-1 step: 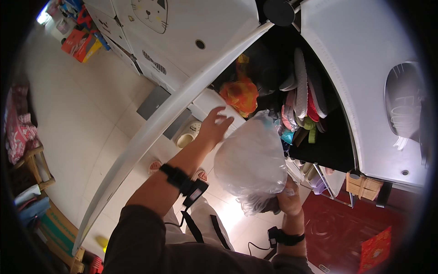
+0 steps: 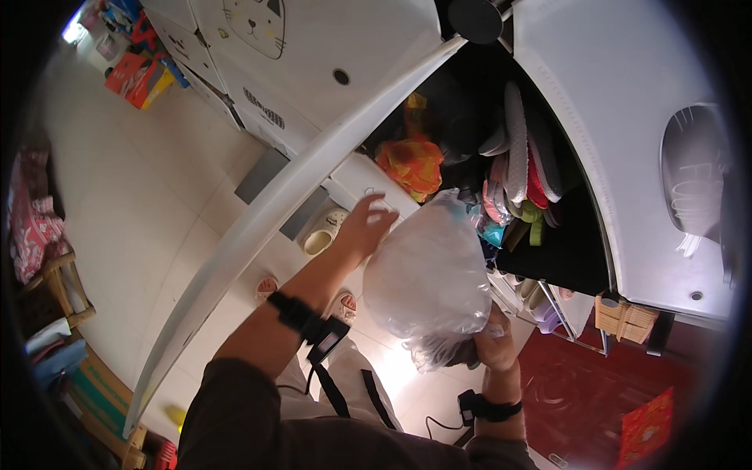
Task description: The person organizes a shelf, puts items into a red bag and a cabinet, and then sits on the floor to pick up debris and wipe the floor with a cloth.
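A bulging, whitish see-through plastic bag (image 2: 427, 274) hangs in front of an open cabinet compartment. Its crumpled lower right end is in the grip of my right hand (image 2: 496, 345), whose fingers are partly hidden by the plastic. What fills the bag is hard to make out; something dark shows at its bottom end. Beside the bag's upper left side, my left hand (image 2: 366, 227) is raised with its fingers apart and bent, holding nothing. Inside the dark compartment lie an orange-and-yellow plastic bag (image 2: 411, 166) and several slippers (image 2: 517, 153) stacked on edge.
A white cabinet door (image 2: 258, 211) swings out on my left. White panels (image 2: 627, 141) stand to the right. On the floor below are a beige clog (image 2: 319, 239) and my feet in sandals. A dark red surface (image 2: 580, 392) with a red envelope (image 2: 646, 431) lies at lower right.
My left hand has dropped slightly. The bag has shifted a little to the left, with my right hand still gripping it.
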### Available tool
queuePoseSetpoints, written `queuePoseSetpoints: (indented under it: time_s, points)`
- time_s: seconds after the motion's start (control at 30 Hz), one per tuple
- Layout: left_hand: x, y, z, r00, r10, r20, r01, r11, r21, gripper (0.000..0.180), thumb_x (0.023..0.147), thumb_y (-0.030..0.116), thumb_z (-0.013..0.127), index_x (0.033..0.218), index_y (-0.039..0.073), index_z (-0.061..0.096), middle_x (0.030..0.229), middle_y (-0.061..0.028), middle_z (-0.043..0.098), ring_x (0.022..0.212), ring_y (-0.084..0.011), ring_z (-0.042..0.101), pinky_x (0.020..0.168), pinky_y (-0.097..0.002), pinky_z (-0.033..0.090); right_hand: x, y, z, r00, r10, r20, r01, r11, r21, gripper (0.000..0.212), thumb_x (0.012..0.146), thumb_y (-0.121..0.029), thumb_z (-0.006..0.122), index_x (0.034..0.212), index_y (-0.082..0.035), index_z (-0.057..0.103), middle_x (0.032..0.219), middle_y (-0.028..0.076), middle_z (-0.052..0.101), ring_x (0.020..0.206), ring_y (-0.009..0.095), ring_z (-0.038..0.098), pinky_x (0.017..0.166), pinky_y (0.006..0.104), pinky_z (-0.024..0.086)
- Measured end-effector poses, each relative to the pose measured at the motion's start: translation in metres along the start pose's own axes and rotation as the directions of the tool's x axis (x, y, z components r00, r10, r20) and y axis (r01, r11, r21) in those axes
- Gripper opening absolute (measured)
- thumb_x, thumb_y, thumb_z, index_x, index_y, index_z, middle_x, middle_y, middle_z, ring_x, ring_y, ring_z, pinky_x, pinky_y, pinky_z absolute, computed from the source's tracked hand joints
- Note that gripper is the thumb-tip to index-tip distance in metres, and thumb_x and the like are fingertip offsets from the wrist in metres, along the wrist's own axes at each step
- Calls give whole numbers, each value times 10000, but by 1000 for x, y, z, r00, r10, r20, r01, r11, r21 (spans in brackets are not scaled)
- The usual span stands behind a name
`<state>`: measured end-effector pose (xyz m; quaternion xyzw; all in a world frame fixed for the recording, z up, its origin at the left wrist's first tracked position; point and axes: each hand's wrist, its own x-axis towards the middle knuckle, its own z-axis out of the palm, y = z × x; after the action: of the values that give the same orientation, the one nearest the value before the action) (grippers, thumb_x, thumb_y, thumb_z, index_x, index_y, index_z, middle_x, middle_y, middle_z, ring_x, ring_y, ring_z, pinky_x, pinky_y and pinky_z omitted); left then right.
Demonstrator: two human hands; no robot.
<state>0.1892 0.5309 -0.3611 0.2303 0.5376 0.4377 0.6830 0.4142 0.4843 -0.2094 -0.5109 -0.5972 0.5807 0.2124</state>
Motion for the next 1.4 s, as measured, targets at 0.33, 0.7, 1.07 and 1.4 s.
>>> queuePoseSetpoints:
  time_s: [0.33,0.7,1.07,1.4]
  points:
    - [-95,-60,-11,768,-119,629,484,752,-448,672,691,269,665,1208,6,326,1089,-90,493,970,-175,504,836,-305,415,6,59,57,968,223,117,-248,926,286,510,724,-149,592,1166,1,388,1092,117,475,991,187,474,833,314,387]
    - [-104,-26,-23,740,-181,648,497,796,-346,606,669,187,674,1175,18,386,1107,-99,482,995,-188,492,849,-316,405,28,54,74,948,37,316,-76,991,111,598,716,-180,620,1220,-40,332,1220,103,380,1132,227,351,947,338,285]
    - [-118,-53,-82,963,-245,-108,157,843,-515,291,824,168,463,1109,120,420,962,-114,490,412,-76,362,386,-208,315,238,-62,-20,905,-158,-395,178,984,15,519,699,-100,634,1153,-32,392,1123,82,456,1034,219,435,862,351,372]
    - [-153,-73,-102,923,-354,-154,227,822,-523,312,798,126,477,1097,52,429,959,-109,517,423,-93,384,401,-215,332,341,-62,-47,813,-113,-571,111,993,-40,467,689,-80,641,1106,-35,434,1069,77,489,979,215,470,812,355,408]
